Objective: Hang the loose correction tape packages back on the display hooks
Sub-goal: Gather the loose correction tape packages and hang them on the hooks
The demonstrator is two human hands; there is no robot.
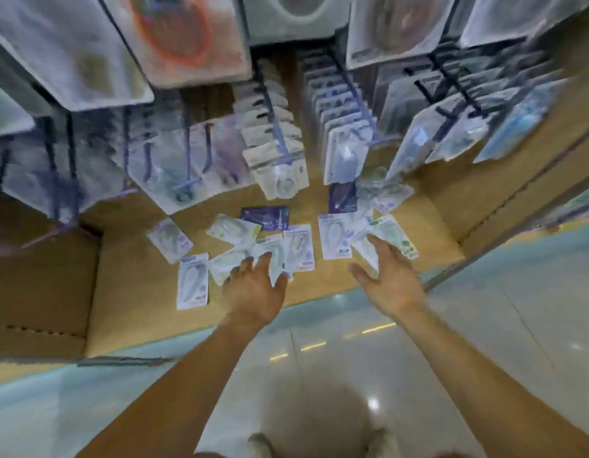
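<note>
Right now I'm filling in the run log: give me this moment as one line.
stage: reaching | left hand: open over loose packages | right hand: open over package | shelf: packages scattered | hooks: stocked

Motion blur smears the hanging packages and hooks; loose packages' print is unreadable.

white packages | purple packages | tan shelf

my left hand: bare, no ring, no watch | my right hand: bare, no glove | forearms: no sleeves visible | feet: pale shoes, blurred
</note>
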